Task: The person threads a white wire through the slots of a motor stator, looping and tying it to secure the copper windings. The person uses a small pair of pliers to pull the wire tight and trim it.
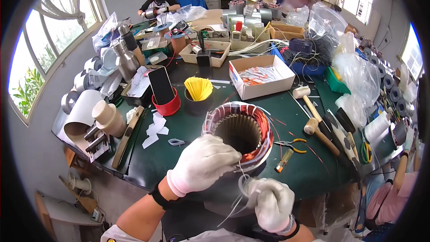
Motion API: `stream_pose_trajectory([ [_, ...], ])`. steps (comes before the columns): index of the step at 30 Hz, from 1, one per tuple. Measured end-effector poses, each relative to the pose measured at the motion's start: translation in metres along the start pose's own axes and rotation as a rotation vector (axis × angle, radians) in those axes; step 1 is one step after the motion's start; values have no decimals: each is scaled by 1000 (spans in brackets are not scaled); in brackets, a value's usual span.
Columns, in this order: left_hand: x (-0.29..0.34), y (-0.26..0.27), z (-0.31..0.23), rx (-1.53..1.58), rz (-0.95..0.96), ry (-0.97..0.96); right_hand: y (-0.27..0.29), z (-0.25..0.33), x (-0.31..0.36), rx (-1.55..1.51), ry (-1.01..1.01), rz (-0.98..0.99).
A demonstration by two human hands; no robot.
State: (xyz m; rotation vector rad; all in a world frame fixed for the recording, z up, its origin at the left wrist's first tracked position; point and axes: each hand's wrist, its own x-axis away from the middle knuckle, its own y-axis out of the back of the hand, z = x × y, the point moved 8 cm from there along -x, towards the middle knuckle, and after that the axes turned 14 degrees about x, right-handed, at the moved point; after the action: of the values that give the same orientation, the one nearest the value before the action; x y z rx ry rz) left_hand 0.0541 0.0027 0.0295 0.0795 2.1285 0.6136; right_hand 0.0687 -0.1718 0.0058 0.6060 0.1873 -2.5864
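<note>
Wound stator [239, 127] standing on green surface [313, 175], bore facing upward, likely leaving rim accessible. Left hand [204, 161] pinching pale cord [241, 183] at stator's near rim, apparently steadying it; right hand [273, 201] gripping cord's looped slack, just in front of stator. Pliers [289, 144] lying right of stator, seemingly for easy reach.

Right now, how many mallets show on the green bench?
2: a white-headed mallet right of the white box, and a wooden-headed mallet right of the pliers. Others may be hidden.
</note>
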Motion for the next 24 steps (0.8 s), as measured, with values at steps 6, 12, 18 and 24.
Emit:
stream_pose_trajectory([
  [6,-9,-6,-2,-56,85,125,-13,2,-5,373,151,106],
  [12,-7,-1,0,-78,51,110,-24,24,26,859,368,268],
  [18,-6,14,8,-102,55,185,43,-26,25,1159,218,214],
  [24,1,26,17,54,27,242,50,-13,-37,938,486,7],
])
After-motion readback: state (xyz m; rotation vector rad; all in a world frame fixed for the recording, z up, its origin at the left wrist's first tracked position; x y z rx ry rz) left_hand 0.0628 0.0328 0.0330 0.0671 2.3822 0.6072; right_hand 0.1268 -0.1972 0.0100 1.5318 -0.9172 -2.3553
